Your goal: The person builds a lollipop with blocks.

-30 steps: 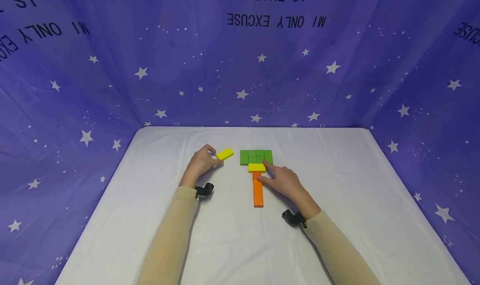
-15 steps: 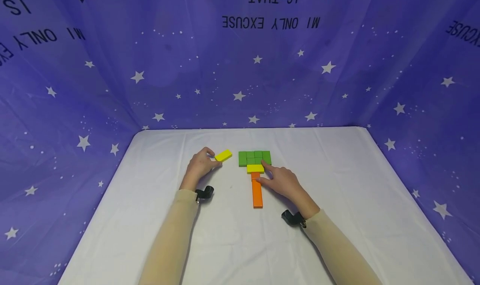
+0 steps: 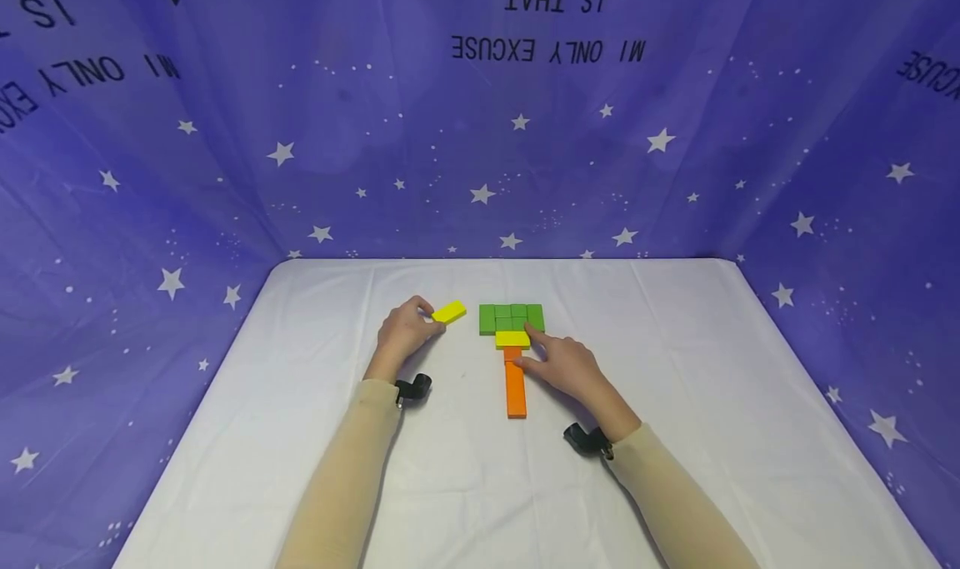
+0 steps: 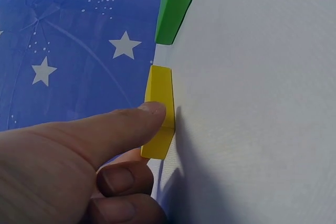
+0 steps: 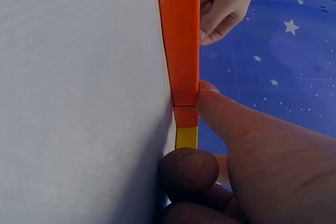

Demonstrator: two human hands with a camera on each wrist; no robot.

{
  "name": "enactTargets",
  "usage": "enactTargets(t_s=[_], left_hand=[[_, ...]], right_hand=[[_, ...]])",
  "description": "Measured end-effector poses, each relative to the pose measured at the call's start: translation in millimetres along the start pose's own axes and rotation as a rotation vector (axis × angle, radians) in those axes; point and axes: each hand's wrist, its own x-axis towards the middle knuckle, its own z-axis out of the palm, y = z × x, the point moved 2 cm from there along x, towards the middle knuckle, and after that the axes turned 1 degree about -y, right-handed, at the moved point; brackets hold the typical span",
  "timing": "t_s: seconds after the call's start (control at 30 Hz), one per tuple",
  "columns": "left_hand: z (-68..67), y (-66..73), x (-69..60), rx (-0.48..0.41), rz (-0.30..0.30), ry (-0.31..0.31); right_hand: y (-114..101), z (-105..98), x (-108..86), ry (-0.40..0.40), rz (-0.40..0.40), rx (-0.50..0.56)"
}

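Note:
My left hand [image 3: 405, 333] pinches a yellow block [image 3: 452, 311] between thumb and fingers. In the left wrist view the thumb lies across that yellow block [image 4: 161, 85], close to the white tabletop. To its right, several green blocks [image 3: 487, 319] lie flat, pushed together. A second yellow block [image 3: 512, 340] touches their near side, followed by a short orange block [image 3: 512, 353] and a long orange block [image 3: 515, 396] in line. My right hand [image 3: 572, 367] rests at their right side, index fingertip by the green and yellow blocks, thumb against the orange ones near their joint [image 5: 186, 107].
A white cloth [image 3: 450, 486] covers the table. Purple curtains [image 3: 420, 136] with stars and lettering stand along the back and both sides. Black wrist cameras [image 3: 585, 439] sit on both wrists, low over the cloth.
The whole head view shifts slightly. Both hands and all the blocks keep the same places relative to each other.

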Motion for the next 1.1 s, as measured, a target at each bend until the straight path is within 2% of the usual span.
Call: enactTargets(t_s=[0.23, 0.43, 0.57, 0.8, 1.1], left_hand=[[1.4, -3.0, -0.4, -0.015, 0.018, 0.023], [-2.8, -6.7, -0.6, -0.055, 0.021, 0.046], [-2.9, -5.9, 0.9, -0.082, 0.036, 0.039], [-3.6, -7.2, 1.5, -0.127, 0.021, 0.029], [-7.1, -3.8, 6.0, -0.162, 0.060, 0.051]], right_hand=[[0.9, 1.2, -0.7, 0.000, 0.004, -0.012], [-3.6, -0.3, 1.3, -0.008, -0.015, -0.010], [-4.0, -1.7, -0.1, -0.003, 0.002, -0.016], [-3.0, -1.8, -1.6, -0.011, 0.009, -0.007], [-2.6, -0.7, -0.9, -0.007, 0.011, -0.008]])
